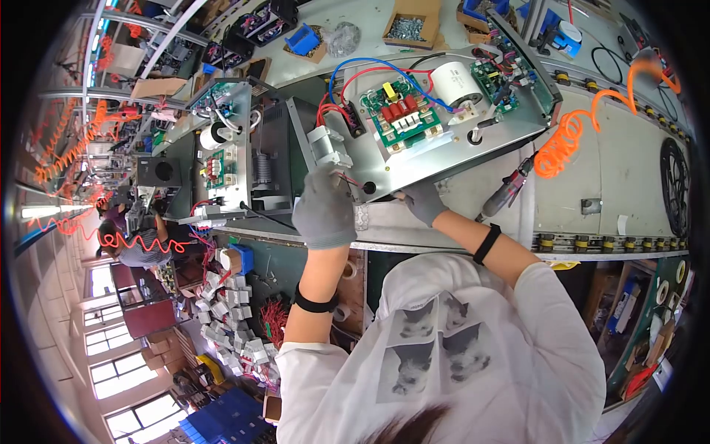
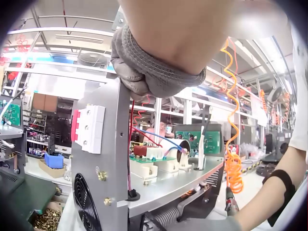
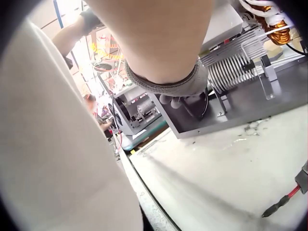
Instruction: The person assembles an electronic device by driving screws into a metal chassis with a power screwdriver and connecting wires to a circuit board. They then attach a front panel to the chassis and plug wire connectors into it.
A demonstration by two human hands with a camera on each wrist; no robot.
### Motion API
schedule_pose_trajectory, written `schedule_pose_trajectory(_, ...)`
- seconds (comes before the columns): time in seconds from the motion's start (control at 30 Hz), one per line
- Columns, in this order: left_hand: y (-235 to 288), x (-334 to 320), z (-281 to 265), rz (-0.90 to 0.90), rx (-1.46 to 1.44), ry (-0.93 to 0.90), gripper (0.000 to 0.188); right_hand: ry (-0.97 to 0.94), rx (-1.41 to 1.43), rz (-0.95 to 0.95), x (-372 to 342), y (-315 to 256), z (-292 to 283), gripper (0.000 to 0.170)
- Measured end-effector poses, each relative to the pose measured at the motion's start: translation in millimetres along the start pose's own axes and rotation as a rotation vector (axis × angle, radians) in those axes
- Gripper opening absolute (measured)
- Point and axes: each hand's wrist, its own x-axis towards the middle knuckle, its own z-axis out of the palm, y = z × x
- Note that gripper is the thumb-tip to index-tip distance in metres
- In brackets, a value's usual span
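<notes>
A welding-machine-like chassis lies on the bench, its metal deck [image 1: 421,164] carrying a green circuit board [image 1: 403,122] and a white cylinder [image 1: 455,83]. My gloved left hand [image 1: 325,211] is at its left end, fingers curled over the top edge of the grey end panel [image 2: 113,144]. That panel bears a white circuit breaker [image 2: 90,129] and a round black fan grille [image 2: 85,202]. Thin red wires [image 2: 131,144] run down just under the fingers. My gloved right hand [image 1: 425,203] reaches below the deck's near edge, beside a black cable and a coiled metal resistor [image 3: 231,74]; its fingertips are mostly hidden.
A power screwdriver [image 1: 506,194] lies right of the chassis beneath an orange coiled hose [image 1: 562,144]. Another open chassis [image 1: 229,159] stands at the left. Screws fill a cardboard box [image 1: 407,28] at the back. Rollers [image 1: 614,242] line the bench edge.
</notes>
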Motion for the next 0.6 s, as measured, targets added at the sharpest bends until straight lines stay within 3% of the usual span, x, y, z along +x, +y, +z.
schedule_pose_trajectory(0.03, 0, 3, -5, -0.038, -0.006, 0.036, 0.029, 0.097, -0.012, -0.102, 4, 0, 5, 0.024)
schedule_pose_trajectory(0.1, 1, 16, -21, -0.085, 0.036, 0.154, 0.024, 0.136, -0.013, -0.086, 18, -24, 8, 0.023)
schedule_pose_trajectory(0.17, 0, 30, -38, -0.201, -0.057, 0.351, 0.018, 0.136, -0.03, -0.027, 24, -42, 5, 0.023)
schedule_pose_trajectory(0.27, 1, 54, -69, -0.186, -0.365, 0.66, 0.012, 0.147, -0.107, -0.085, 2, -56, -17, 0.029)
schedule_pose_trajectory(0.33, 12, 59, -74, -0.059, -0.656, 0.484, 0.01, 0.076, -0.075, -0.089, -12, -51, -46, 0.038)
schedule_pose_trajectory(0.37, 20, 55, -78, -0.128, -0.792, 0.251, 0.01, 0.005, -0.038, -0.073, -16, -55, -63, 0.048)
schedule_pose_trajectory(0.4, 20, 58, -63, 0.063, -0.826, 0.253, 0.011, 0.003, -0.051, -0.081, -11, -72, -88, 0.048)
schedule_pose_trajectory(0.47, 41, 60, -50, 0.174, -1.002, 0.169, 0.011, -0.074, 0.287, 0.201, 8, -117, -151, 0.056)
schedule_pose_trajectory(0.5, 54, 61, -56, 0.204, -0.96, 0.078, 0.011, -0.132, 0.381, 0.233, 19, -137, -177, 0.057)
schedule_pose_trajectory(0.53, 63, 69, -52, 0.406, -0.936, 0.121, 0.013, -0.185, 0.472, 0.265, 28, -146, -195, 0.058)
schedule_pose_trajectory(0.6, 81, 74, -45, 0.504, -0.948, 0.125, 0.022, -0.176, 0.479, 0.213, 37, -135, -212, 0.049)
